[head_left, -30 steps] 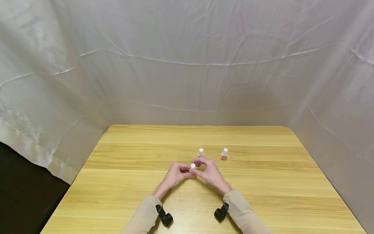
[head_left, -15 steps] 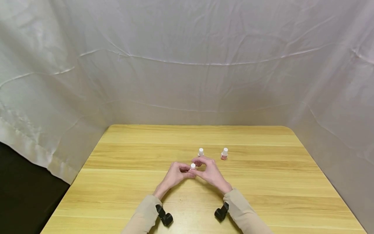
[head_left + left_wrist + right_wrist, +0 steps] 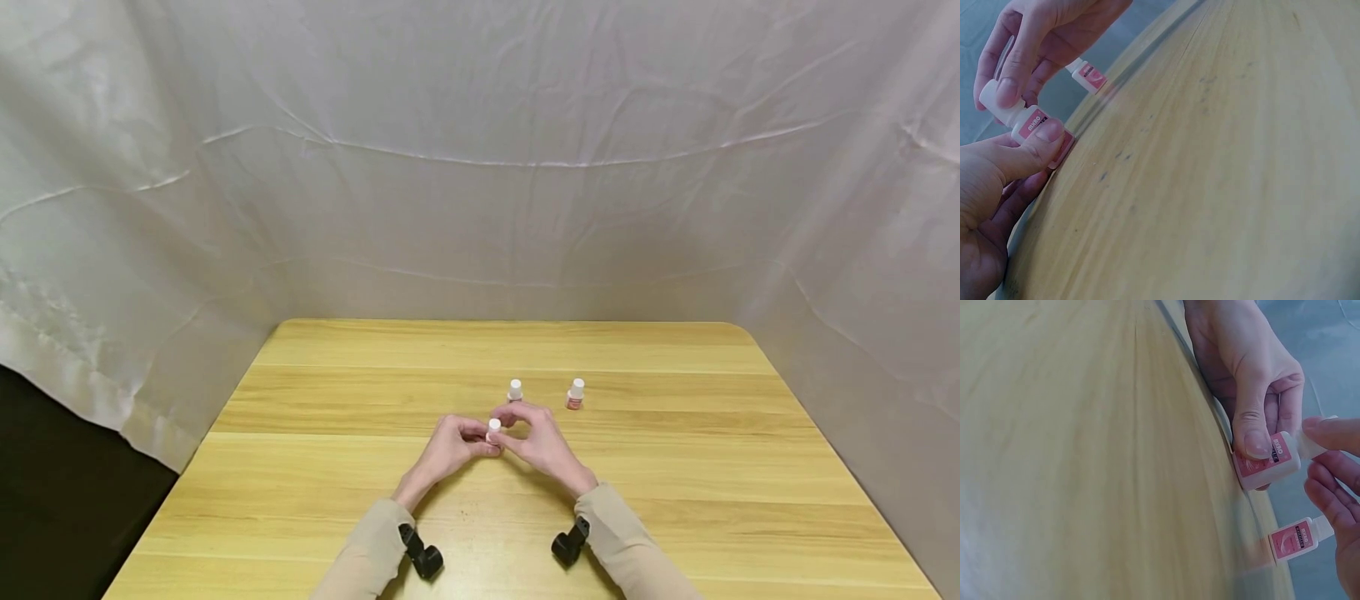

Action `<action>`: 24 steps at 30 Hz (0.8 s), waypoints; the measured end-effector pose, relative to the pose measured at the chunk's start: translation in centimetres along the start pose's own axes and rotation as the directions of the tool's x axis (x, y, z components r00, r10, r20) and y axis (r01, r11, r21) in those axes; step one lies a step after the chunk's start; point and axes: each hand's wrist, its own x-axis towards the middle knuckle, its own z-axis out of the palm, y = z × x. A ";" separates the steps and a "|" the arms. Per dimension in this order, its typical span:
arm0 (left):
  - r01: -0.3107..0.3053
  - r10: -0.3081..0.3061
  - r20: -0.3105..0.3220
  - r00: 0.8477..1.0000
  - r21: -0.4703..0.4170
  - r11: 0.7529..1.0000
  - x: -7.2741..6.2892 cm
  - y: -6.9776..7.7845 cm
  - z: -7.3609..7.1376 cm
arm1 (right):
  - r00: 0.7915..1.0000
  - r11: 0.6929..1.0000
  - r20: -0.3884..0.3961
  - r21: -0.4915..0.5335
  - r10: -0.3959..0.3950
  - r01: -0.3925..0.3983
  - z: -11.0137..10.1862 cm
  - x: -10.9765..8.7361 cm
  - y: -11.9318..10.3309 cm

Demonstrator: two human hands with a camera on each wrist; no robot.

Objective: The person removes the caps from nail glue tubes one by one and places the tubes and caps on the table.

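Observation:
A small white bottle (image 3: 1279, 470) with a pink label stands upright on the table between both hands. My left hand (image 3: 450, 446) pinches its body, the thumb lying over the label in both wrist views. Thumb and fingers of my right hand (image 3: 542, 442) grip the white cap (image 3: 997, 103), which sits on the bottle's top. Just beyond the right fingers stands a second white-capped bottle (image 3: 515, 389), its lower part hidden by that hand in the head view. Farther right is a third bottle (image 3: 575, 394) of the same kind, upright and untouched.
The wooden table (image 3: 337, 375) reaches out on all sides of the hands. Pale cloth (image 3: 510, 208) hangs behind it and at both sides. A black wrist camera (image 3: 425, 557) is strapped to the left sleeve, and another camera (image 3: 568, 546) to the right.
The right thumb has shifted very slightly at the cap. Both hands and all the bottles otherwise keep their places.

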 end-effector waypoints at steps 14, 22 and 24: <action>0.004 -0.005 0.021 1.000 0.025 1.000 0.0 -0.3 -0.2 | 0.997 0.998 0.054 0.033 -0.058 0.057 -0.4 -0.3 -0.2; -0.014 0.013 0.022 1.000 0.033 0.999 0.0 -0.4 -0.2 | 0.995 0.996 0.053 0.037 -0.089 0.087 -0.2 -0.4 -0.2; -0.020 0.020 0.020 1.000 0.034 0.999 0.0 -0.5 -0.2 | 0.995 0.996 0.050 0.029 -0.089 0.088 -0.1 -0.4 -0.1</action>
